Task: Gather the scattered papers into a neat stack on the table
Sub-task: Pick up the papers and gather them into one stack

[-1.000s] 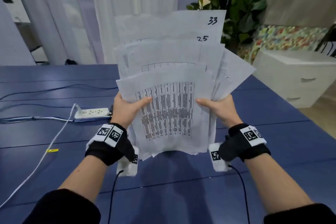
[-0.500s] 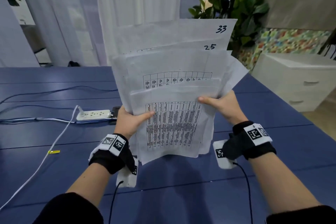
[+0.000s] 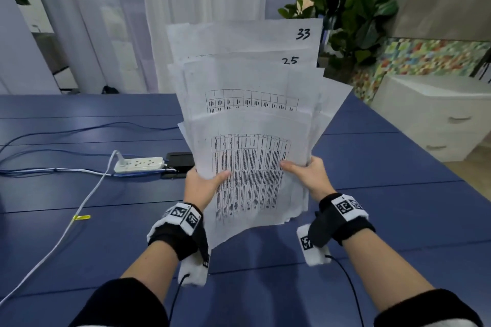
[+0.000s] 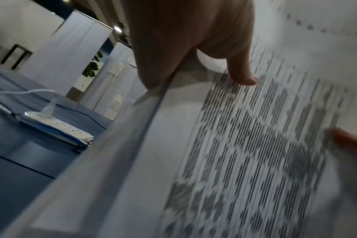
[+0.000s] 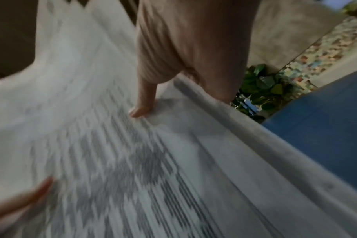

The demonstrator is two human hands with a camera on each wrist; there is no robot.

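Note:
A loose bundle of white papers (image 3: 249,119) stands upright above the blue table (image 3: 372,194), its sheets staggered, with "33" and "25" written at the top. My left hand (image 3: 202,183) grips the bundle's left edge, thumb on the front printed sheet. My right hand (image 3: 308,172) grips the right edge in the same way. In the left wrist view my left thumb (image 4: 243,75) presses on the printed papers (image 4: 245,153). In the right wrist view my right thumb (image 5: 143,103) lies on the papers (image 5: 112,145). The fingers behind the sheets are hidden.
A white power strip (image 3: 138,164) with its cables lies on the table to the left, a black device (image 3: 180,159) next to it. A small yellow tag (image 3: 81,218) sits on a white cable. A white drawer unit (image 3: 438,119) and a plant (image 3: 345,13) stand at the right.
The bundle has come lower and nearer to me, and the sheets fanned out at the right have drawn in closer to the others. Both hands keep their hold.

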